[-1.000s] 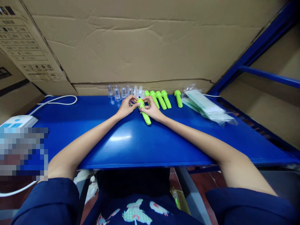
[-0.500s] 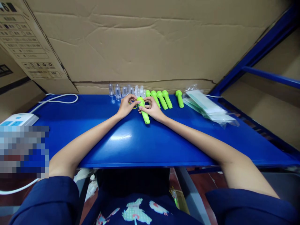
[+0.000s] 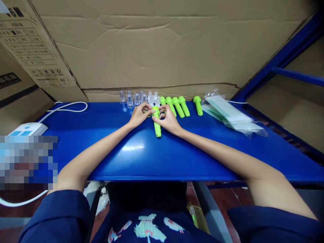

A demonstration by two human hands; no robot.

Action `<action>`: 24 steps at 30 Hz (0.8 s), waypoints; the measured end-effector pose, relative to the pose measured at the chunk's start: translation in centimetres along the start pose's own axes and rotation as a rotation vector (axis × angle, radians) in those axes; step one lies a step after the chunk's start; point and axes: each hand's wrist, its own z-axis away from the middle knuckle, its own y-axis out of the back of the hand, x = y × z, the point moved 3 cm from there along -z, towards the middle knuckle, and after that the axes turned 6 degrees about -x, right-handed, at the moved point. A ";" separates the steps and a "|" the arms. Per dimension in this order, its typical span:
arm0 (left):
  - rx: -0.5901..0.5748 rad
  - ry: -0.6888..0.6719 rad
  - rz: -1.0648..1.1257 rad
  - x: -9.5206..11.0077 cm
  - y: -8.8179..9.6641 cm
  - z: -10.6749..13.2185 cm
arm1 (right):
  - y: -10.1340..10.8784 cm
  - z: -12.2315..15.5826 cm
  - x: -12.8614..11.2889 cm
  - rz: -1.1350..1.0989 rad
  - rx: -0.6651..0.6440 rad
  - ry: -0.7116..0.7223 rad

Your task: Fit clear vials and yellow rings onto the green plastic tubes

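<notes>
Between my two hands is a lime-green flashlight-shaped tube, its wider head up and its tail pointing toward me. My left hand pinches the head from the left. From the right, my right hand grips it just below the head, thumb across the front. A small yellow-green ring shows by my left fingers, partly hidden. Behind my hands stand several clear plastic caps and small whitish pieces. Several matching green tubes lie in a row to the right, with one more green tube apart from them.
Flat clear plastic bags with pale green-white contents lie at the right on the blue table. A white power strip with a looping cable is at the left. A cardboard wall closes the back; a blue metal frame rises right.
The held green tube has turned to a more upright line, its tail swinging slightly. Both hands keep their hold. The whole view has shifted a little.
</notes>
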 end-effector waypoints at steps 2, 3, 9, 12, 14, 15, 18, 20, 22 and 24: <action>0.012 -0.020 0.018 -0.2 0.0 0.0 | 0.0 -0.1 0.2 0.017 -0.007 -0.004; 0.019 -0.029 0.023 -0.2 0.0 0.0 | 0.0 -0.1 0.2 0.015 -0.010 -0.005; 0.037 -0.103 -0.037 0.2 0.0 -0.1 | -0.3 -0.3 0.2 -0.145 -0.050 -0.023; 0.002 -0.090 -0.023 0.3 -0.2 -0.1 | -0.2 -0.3 0.1 -0.195 -0.037 -0.026; -0.014 -0.067 -0.017 0.2 -0.2 -0.2 | -0.1 -0.2 0.1 -0.202 -0.023 -0.035; -0.015 -0.057 -0.018 0.2 -0.3 -0.2 | -0.1 -0.2 0.2 -0.200 -0.019 -0.038; -0.012 -0.040 -0.008 0.1 -0.3 -0.2 | -0.1 -0.3 0.4 -0.167 -0.007 -0.032; -0.020 -0.031 0.013 0.1 -0.3 -0.3 | 0.0 -0.4 0.6 -0.133 0.002 -0.028; -0.030 -0.022 0.028 0.0 -0.4 -0.3 | 0.1 -0.5 0.7 -0.108 0.008 -0.029; -0.037 -0.019 0.029 0.0 -0.4 -0.3 | 0.1 -0.5 0.8 -0.095 0.007 -0.030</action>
